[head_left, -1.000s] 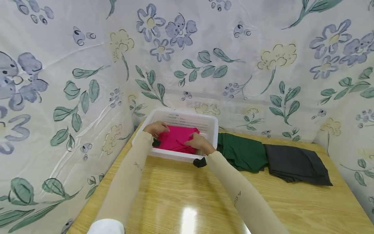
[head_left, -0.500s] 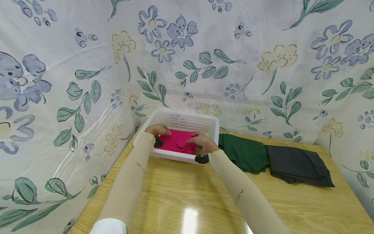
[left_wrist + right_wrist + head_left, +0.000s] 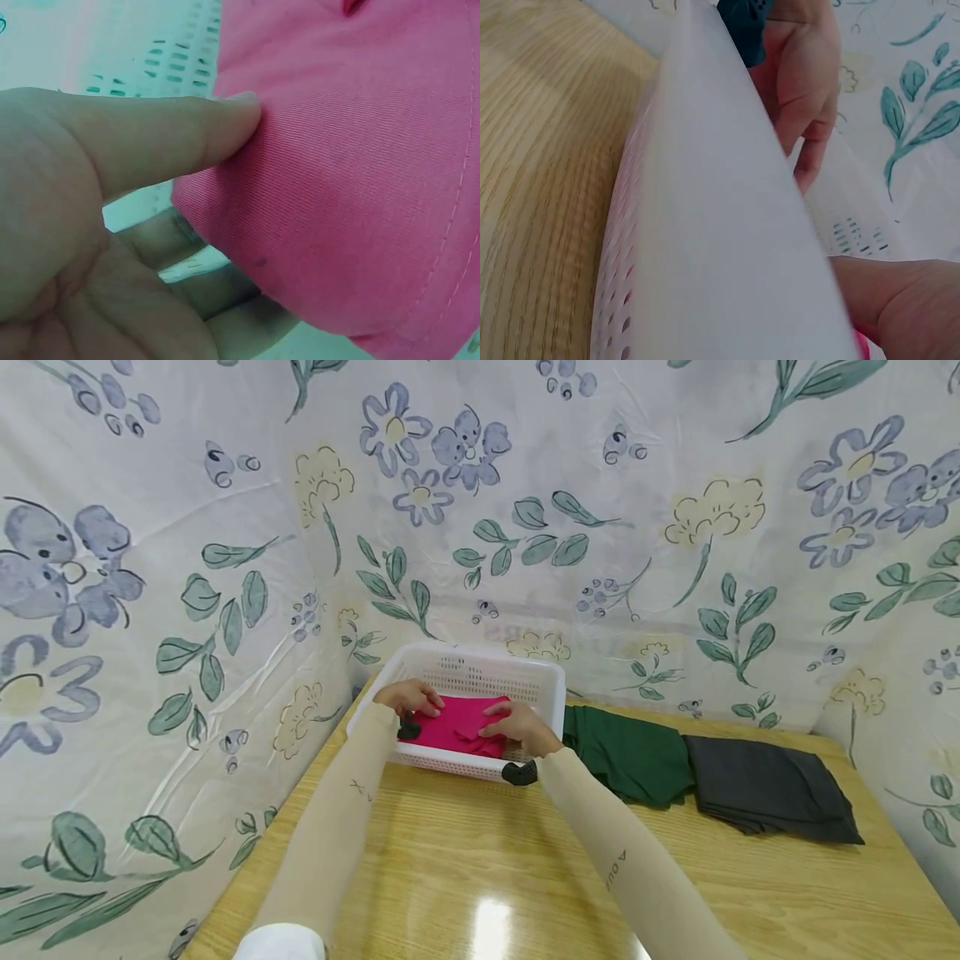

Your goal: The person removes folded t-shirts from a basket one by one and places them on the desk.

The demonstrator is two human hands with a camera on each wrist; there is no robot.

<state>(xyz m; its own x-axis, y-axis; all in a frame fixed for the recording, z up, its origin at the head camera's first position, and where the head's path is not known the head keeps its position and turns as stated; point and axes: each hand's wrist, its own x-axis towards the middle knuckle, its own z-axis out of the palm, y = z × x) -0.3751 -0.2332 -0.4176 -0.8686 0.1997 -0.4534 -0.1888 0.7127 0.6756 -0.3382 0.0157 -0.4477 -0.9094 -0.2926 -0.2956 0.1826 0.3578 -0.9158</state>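
The white basket (image 3: 480,670) held the folded pink cloth (image 3: 459,727). My left hand (image 3: 408,697) pinched its edge, thumb above, fingers beneath; my right hand (image 3: 517,727) lay flat upon it, grip released.

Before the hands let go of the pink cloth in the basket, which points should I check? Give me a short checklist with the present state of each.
1. Pink cloth is inside the white basket: ok, it lies within the walls.
2. Left hand has the cloth: ok; in the left wrist view the thumb presses its edge with fingers under it.
3. Right hand rests on the cloth: ok in the head view; its grip cannot be told.
4. Cloth lies flat and folded: cannot tell, the hands cover part of it.
5. Basket sits fully on the table: ok.
6. Green cloth and grey cloth are outside the basket: ok, both lie to its right.
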